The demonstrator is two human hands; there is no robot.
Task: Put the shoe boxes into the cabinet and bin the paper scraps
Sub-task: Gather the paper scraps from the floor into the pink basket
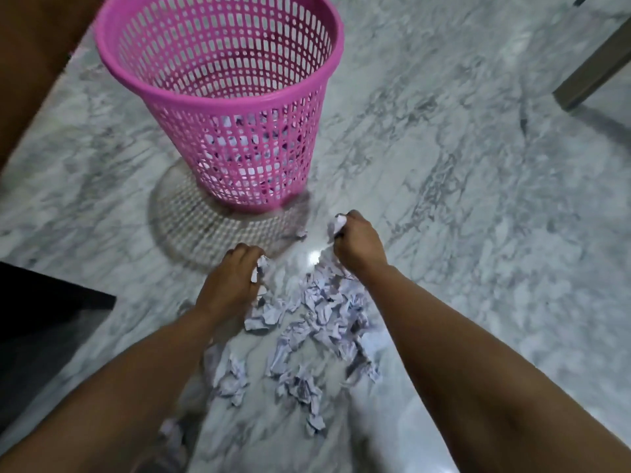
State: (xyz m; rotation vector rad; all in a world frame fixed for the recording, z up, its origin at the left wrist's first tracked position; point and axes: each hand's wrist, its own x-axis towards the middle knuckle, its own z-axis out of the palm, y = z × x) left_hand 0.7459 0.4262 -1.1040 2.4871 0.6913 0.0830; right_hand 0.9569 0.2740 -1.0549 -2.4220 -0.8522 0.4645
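Both hands are clenching crumpled paper: the left hand and the right hand each grip one scrap. The scrap pile is lying between them on the marble floor, near the pink bin.

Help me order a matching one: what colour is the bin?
Pink bin, latticed; head view.

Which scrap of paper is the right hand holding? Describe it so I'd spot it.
Start at the pink basket on the marble floor. Below its base, the right hand pinches a crumpled paper scrap. Unlike the pile, it is lifted in fingers.
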